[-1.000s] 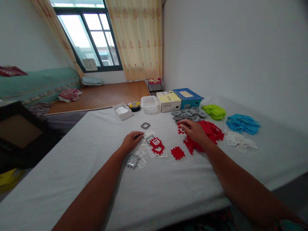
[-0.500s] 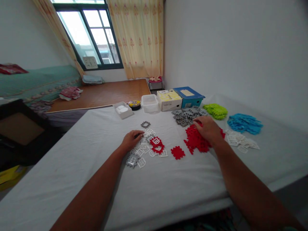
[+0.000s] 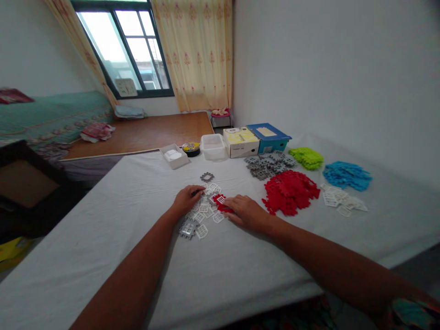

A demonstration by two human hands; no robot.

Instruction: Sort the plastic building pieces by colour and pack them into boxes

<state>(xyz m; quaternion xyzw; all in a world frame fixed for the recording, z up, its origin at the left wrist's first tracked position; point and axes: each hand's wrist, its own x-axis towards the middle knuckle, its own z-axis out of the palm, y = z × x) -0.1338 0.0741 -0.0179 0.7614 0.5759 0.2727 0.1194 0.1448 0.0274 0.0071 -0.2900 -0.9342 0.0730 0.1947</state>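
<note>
My left hand [image 3: 186, 200] rests at the left edge of a loose pile of white window-shaped pieces [image 3: 203, 207], its fingers closed on something dark and small that I cannot make out. On the pile's right side, my right hand [image 3: 245, 211] lies over red toothed pieces [image 3: 220, 202], fingers together, partly hiding them; what it grips is hidden. One grey toothed frame [image 3: 207, 177] lies behind the pile, and grey pieces [image 3: 188, 228] lie at its near left. Farther right is a heap of red pieces [image 3: 290, 191].
Behind the red heap are grey pieces [image 3: 268, 164], with green [image 3: 305, 158], blue [image 3: 347, 175] and white pieces [image 3: 342, 200] to the right. A white tray [image 3: 174, 156], round tin [image 3: 191, 149], clear container [image 3: 213, 147], yellow-white box [image 3: 241, 142] and blue box [image 3: 269, 137] stand at the back.
My right hand has moved left from the red heap to the red pieces on the white pile. The single red square between them no longer shows. My left hand has stayed nearly still.
</note>
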